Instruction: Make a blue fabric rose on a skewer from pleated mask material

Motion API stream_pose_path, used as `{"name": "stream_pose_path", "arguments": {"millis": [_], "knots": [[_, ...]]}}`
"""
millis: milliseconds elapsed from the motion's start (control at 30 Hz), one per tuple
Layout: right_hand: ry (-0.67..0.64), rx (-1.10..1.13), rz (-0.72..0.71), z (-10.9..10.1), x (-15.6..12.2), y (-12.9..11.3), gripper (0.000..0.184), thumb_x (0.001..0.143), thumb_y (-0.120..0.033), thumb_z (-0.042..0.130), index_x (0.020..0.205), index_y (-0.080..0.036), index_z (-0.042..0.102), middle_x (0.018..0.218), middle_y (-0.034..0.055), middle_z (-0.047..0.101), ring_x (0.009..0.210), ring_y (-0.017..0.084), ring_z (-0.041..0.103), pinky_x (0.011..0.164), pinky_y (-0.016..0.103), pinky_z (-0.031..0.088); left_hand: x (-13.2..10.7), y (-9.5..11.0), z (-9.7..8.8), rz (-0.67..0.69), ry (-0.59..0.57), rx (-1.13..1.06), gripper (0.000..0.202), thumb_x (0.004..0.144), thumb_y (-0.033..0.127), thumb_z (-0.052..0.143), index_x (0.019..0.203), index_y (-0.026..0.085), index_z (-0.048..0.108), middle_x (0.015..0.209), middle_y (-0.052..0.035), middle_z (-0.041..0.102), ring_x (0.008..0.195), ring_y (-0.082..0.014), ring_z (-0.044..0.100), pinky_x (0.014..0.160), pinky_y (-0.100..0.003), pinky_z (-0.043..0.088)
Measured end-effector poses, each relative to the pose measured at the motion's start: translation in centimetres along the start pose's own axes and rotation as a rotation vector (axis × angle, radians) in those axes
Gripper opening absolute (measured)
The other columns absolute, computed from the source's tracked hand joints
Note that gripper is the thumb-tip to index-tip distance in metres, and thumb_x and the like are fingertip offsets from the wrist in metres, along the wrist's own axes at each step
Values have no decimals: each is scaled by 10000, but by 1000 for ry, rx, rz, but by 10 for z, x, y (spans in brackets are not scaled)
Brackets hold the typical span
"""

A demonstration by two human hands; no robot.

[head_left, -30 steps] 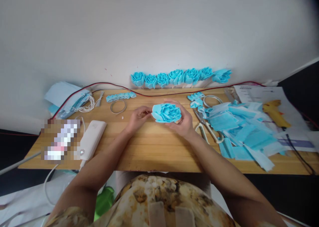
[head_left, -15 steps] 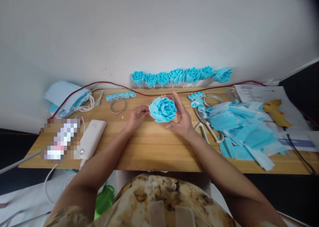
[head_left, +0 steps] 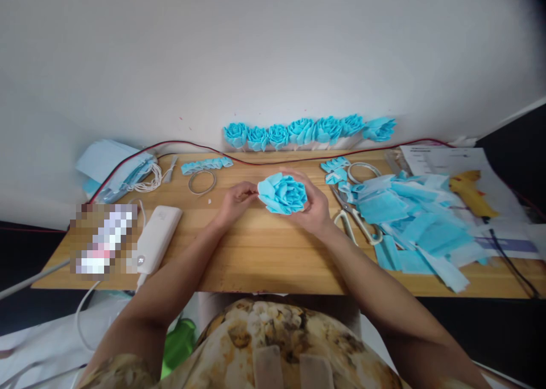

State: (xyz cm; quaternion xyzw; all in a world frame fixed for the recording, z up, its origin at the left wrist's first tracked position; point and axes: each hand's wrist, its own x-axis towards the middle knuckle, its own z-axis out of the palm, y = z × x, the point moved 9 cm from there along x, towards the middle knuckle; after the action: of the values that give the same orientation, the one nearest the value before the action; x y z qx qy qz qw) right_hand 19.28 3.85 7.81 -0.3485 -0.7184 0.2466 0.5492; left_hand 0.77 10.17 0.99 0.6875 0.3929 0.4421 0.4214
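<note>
A blue paper-like rose (head_left: 283,194) made of folded mask fabric is held over the middle of the wooden table (head_left: 256,252). My right hand (head_left: 314,207) cups it from below and behind, fingers curled round it. My left hand (head_left: 236,201) pinches the flower's left outer petal between thumb and fingers. A row of several finished blue roses (head_left: 305,132) leans against the wall at the back.
White-handled scissors (head_left: 356,221) and a heap of cut blue mask pieces (head_left: 416,218) lie to the right, with a yellow glue gun (head_left: 471,193) on papers beyond. A white power bank (head_left: 157,238), wire rings (head_left: 202,181), stacked masks (head_left: 115,170) and a red cable (head_left: 205,148) sit left.
The rose was tipped up to face me half a second ago with my right fingers spread; now it has dropped back lower and my right hand closes round it again.
</note>
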Motion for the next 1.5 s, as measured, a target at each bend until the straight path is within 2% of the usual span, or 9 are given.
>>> {"name": "stream_pose_path", "arguments": {"millis": [233,400,500,600,733,933,1233,1400,1500], "knots": [[24,-17,-22,-1,2,-3,513,814,-615,787,1204,-292,709,1295,94,741,1268,344,658,1099,544,509,-1,5,1,-5,2,6,268,825,433,788,771,179,720,833,-60,739,822,-200,686,776,-301,544],[-74,132,-6,10,1,7,847,839,-766,669,1539,-319,507,1550,82,583,1449,342,527,1202,544,436,-1,3,-4,25,58,11,228,864,409,743,830,183,743,863,-66,758,828,-201,689,768,-305,547],[-39,206,22,9,1,17,805,948,-781,462,1609,-324,415,1595,60,539,1496,303,481,1258,531,370,0,-5,-11,33,130,23,287,862,472,727,814,189,735,834,-53,757,805,-199,684,759,-311,550],[28,263,33,5,2,22,633,1009,-679,467,1541,-338,513,1521,44,618,1449,266,540,1242,502,397,1,-13,-17,42,178,8,319,857,508,716,860,191,744,848,-48,763,817,-194,690,783,-312,555],[66,201,207,7,0,40,450,1038,-569,513,1323,-270,691,1309,71,756,1247,244,694,1118,452,511,3,-20,-26,21,243,-41,330,825,512,740,877,185,741,879,-57,775,839,-195,705,795,-313,564],[18,67,349,17,-8,64,506,1003,-642,516,1121,-217,766,1087,89,815,1057,242,750,980,418,565,5,-21,-39,0,296,-84,292,844,473,705,849,181,716,879,-64,776,833,-186,709,757,-297,568],[-14,-3,348,23,-10,70,441,965,-591,571,999,-212,793,976,77,826,946,243,764,896,415,590,5,-22,-47,-6,356,-19,283,814,448,707,719,188,652,793,-49,749,805,-188,691,758,-301,547],[-42,-59,331,29,-4,72,376,953,-524,578,946,-219,799,933,68,826,882,242,763,832,403,592,14,23,-100,83,491,-33,262,893,439,658,844,181,669,877,-49,754,756,-135,669,749,-266,548],[-201,-129,298,55,16,70,298,937,-453,611,959,-240,818,917,54,826,824,242,755,790,391,582,25,56,-144,122,550,3,197,885,366,683,929,173,694,810,-17,728,675,-105,649,654,-220,526]]}}
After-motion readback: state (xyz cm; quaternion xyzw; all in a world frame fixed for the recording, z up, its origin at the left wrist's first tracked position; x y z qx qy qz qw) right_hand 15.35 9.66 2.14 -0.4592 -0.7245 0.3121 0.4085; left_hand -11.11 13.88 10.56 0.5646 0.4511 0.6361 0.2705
